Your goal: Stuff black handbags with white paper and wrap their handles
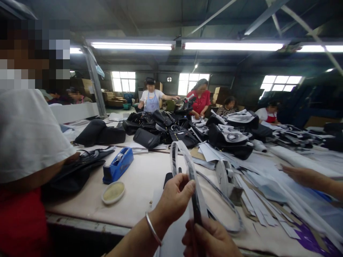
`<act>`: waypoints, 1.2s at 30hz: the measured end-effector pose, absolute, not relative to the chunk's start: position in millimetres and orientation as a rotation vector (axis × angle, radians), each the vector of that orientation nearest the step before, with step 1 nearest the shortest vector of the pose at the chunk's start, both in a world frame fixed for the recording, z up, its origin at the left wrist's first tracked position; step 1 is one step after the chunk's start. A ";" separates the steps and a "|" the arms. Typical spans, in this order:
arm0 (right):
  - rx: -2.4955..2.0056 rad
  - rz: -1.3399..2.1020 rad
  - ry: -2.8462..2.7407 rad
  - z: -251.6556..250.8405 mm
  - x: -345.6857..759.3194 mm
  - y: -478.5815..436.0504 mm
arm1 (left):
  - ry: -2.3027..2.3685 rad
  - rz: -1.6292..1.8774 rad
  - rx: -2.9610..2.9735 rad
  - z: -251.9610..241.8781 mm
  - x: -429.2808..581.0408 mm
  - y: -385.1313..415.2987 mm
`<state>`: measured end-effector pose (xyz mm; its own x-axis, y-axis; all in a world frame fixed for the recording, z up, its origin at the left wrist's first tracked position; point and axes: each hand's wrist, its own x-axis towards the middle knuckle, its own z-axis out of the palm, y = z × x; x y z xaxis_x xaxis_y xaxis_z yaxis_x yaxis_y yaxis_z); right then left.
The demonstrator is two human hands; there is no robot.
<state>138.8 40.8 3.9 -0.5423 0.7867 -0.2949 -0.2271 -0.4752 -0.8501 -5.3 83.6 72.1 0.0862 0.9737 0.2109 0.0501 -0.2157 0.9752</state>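
Observation:
A black strap in a clear plastic wrap (191, 167) is held upright in front of me and loops over at its top. My left hand (174, 196), with a silver bangle on the wrist, pinches it at mid-length between thumb and fingers. Lower down, my right hand (210, 237) is closed round the same strap near the frame's bottom edge. Beneath the hands lies a white sheet (170, 228) on the table. A further wrapped length curves over the table to the right of my hands.
A blue tape dispenser (118, 165) and a round dish (113, 192) stand left. Black bags (150, 137) are piled behind. A metal dispenser (227, 182) and paper strips (257, 203) lie right. A person's sleeve (29, 135) is close left; another person's hand (302, 176) reaches in right.

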 end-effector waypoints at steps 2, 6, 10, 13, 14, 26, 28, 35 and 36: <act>-0.845 2.048 -1.145 10.2 144.4 41.7 | 0.925 1.089 1.279 69.3 -2.0 80.3; -0.850 1.985 -1.216 15.4 149.6 36.3 | 0.967 1.111 1.150 66.8 2.9 81.0; -0.945 1.850 -1.187 20.3 149.2 37.0 | 1.029 1.267 1.177 58.5 10.2 83.7; -0.942 1.722 -1.342 26.8 152.3 46.4 | 1.086 1.239 1.123 46.1 18.7 78.8; -0.927 1.688 -1.396 28.8 153.8 49.8 | 1.092 1.222 1.089 42.3 21.0 76.4; -0.956 1.707 -1.334 32.3 152.5 55.8 | 0.927 1.200 1.086 33.7 20.3 61.3; -0.933 1.681 -1.345 32.4 152.1 56.4 | 0.939 1.213 1.077 28.5 23.4 59.0; -0.973 1.635 -1.383 32.0 151.7 59.5 | 0.857 1.196 1.076 24.7 24.1 56.7; -1.008 1.618 -1.401 31.4 152.3 59.6 | 0.844 1.195 1.081 27.3 23.2 55.8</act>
